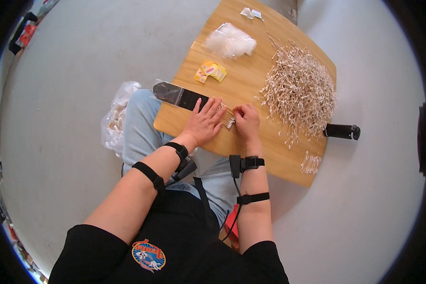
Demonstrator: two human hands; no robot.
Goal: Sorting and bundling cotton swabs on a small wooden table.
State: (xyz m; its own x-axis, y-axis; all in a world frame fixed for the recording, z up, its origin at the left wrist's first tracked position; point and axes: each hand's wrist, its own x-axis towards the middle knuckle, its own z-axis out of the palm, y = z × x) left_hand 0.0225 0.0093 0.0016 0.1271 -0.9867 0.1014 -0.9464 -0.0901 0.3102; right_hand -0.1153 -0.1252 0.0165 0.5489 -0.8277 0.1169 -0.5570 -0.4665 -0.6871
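Observation:
My left hand (205, 121) lies flat with fingers stretched across one end of a black strip (191, 100) and a row of cotton swabs (227, 119). The swabs lie side by side, partly hidden under my fingers. A clear plastic sleeve (167, 93) covers the strip's rounded left end. Right beside the row, my right hand (247, 124) is closed with thumb and fingertips pinched together at the swab ends. What sits in that pinch is too small to make out. A large loose heap of cotton swabs (302, 90) spreads over the table to the right.
On the wooden table (270, 156), clear plastic bags (231, 40) and yellow cards (210, 71) lie toward the far side, with small wrappers (251, 13) beyond. A few swabs (311, 163) lie near the right corner. A black cylinder (341, 131) juts past the right edge. A filled plastic bag (118, 116) is beside my left leg.

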